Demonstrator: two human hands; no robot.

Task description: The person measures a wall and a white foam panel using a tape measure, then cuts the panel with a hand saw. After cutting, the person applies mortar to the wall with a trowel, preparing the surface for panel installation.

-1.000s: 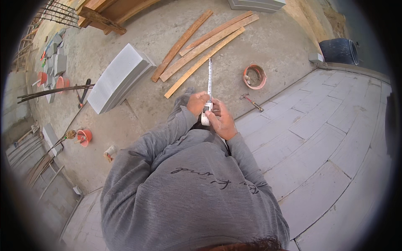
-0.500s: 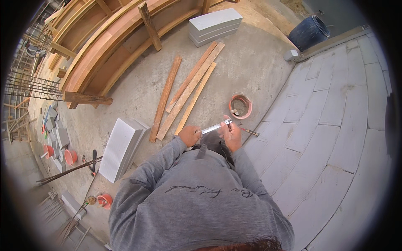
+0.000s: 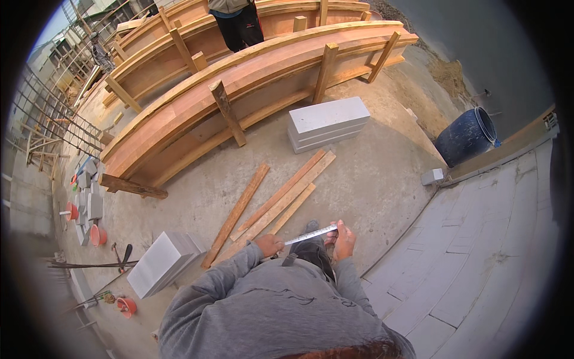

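Observation:
A white marked tape measure blade [image 3: 312,234] stretches between my two hands, rising slightly to the right, in front of my waist. My left hand [image 3: 270,245] is closed around its left end. At the other end, my right hand [image 3: 344,240] pinches the blade between thumb and fingers. Whether a tape case sits inside either hand is hidden. Beyond my hands several wooden planks lie on the concrete floor, among them a brown plank [image 3: 237,212] on the left and a lighter plank [image 3: 284,202] beside it.
Grey-white block stacks stand left [image 3: 162,263] and ahead [image 3: 329,122]. A block wall [image 3: 460,269] runs along my right, near a blue barrel [image 3: 463,140]. Curved timber formwork [image 3: 197,122] spans the far side, with another person [image 3: 239,27] behind it. Orange buckets [image 3: 98,235] sit far left.
My view has tilted up, bringing the formwork and the other person into sight. Both hands keep hold of the tape. The orange bucket beyond my right hand no longer shows.

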